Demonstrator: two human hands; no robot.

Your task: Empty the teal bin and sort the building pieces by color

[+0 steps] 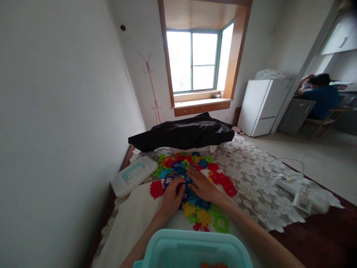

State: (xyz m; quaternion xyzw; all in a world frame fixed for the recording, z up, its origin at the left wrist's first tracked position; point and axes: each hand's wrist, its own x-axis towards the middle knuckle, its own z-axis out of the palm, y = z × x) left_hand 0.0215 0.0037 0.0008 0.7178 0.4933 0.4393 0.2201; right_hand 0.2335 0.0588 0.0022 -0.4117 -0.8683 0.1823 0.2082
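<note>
Interlocking plastic tiles point(178, 165) lie heaped beneath the left hand point(171, 199) and right hand point(203, 187), fingers splayed flat; the teal bin point(167, 246) behind the wrists holds few.

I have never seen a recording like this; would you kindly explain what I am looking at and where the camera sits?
There is no machine: this is one picture from a camera worn on a person's head, looking forward and down, so the two bare arms are the wearer's own. The left hand and right hand rest on a pile of colourful plastic gear-shaped pieces spread over a bed's lace-patterned cover. The right hand lies flat; whether the left grips a piece is unclear. Nearest the camera is a turquoise plastic tub; a white plastic lid with a turquoise handle lies to the left. Another person in a blue top sits far right.
</note>
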